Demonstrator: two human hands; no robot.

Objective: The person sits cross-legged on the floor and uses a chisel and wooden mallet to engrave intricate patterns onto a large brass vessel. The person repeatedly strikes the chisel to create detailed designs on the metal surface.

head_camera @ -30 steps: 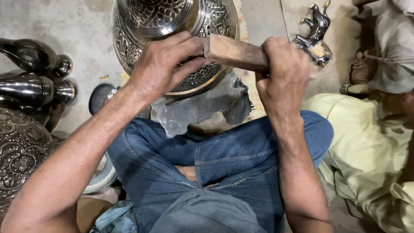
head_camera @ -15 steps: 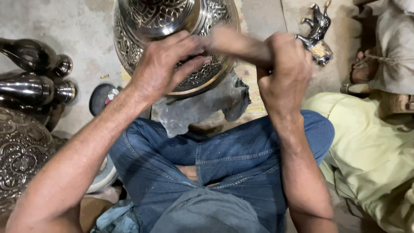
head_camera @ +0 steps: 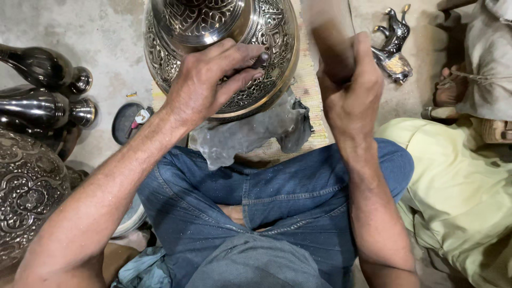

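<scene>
Hands (head_camera: 213, 80) on engraved vase (head_camera: 266, 37) rim

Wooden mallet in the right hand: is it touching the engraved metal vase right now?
Apart. The head view shows the blurred wooden mallet raised in the right hand, beside the engraved metal vase, with woven mat visible between them.

My left arm bare, reaching forward from lower left, wrist bent, left hand (head_camera: 208, 80) palm down, fingers (head_camera: 234, 53) curled, thumb and forefinger pinched together. My right arm bare, rising from lower right, forearm near upright, right hand (head_camera: 349, 88) closed in tight fist, knuckles toward me, raised level with left. Hands well apart. Legs crossed beneath both arms
</scene>
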